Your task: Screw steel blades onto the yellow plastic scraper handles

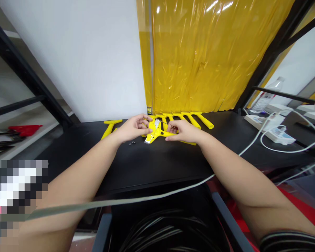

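Observation:
A yellow scraper (160, 133) with a T-shaped head and a silvery strip along it is held just above the black tabletop between my two hands. My left hand (136, 126) is closed at the left side of its head, thumb and fingers at the edge. Wrapped round the handle is my right hand (182, 131), its fingers curled. A thin dark rod (162, 121) runs from the right fingers toward the head; its kind cannot be made out. Several small dark pieces of hardware, perhaps screws (132, 143), lie below my left hand.
Several similar yellow scrapers (203, 120) lie in a row along the back, and another yellow scraper (109, 127) is at left. A yellow plastic curtain (199, 63) hangs behind. White cables (254, 140), a power strip (273, 129) and a bottle (269, 94) are at right.

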Action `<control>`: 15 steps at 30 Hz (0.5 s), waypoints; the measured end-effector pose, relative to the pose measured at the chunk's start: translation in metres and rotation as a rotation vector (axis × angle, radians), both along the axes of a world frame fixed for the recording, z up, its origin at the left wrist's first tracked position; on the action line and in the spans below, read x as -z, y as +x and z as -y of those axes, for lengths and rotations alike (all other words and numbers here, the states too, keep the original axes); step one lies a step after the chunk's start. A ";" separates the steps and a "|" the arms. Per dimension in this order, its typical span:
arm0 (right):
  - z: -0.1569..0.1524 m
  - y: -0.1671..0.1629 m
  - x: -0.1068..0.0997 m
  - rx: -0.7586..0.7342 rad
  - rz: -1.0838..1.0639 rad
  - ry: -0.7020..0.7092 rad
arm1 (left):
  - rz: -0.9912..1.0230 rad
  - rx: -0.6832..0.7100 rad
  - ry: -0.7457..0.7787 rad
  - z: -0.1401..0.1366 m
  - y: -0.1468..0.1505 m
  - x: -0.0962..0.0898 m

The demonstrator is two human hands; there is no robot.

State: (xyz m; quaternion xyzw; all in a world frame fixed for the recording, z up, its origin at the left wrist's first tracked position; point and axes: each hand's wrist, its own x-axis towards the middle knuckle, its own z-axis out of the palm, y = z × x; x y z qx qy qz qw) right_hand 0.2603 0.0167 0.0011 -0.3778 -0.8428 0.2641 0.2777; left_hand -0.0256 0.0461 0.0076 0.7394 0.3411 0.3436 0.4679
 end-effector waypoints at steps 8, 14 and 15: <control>0.000 -0.002 0.001 -0.002 0.027 0.045 | -0.029 0.024 0.009 0.003 0.002 0.002; -0.001 -0.002 0.002 0.024 0.042 0.067 | -0.029 0.043 0.028 0.001 0.007 0.010; -0.001 -0.002 0.002 0.027 0.043 0.066 | -0.024 0.037 0.033 0.001 0.008 0.011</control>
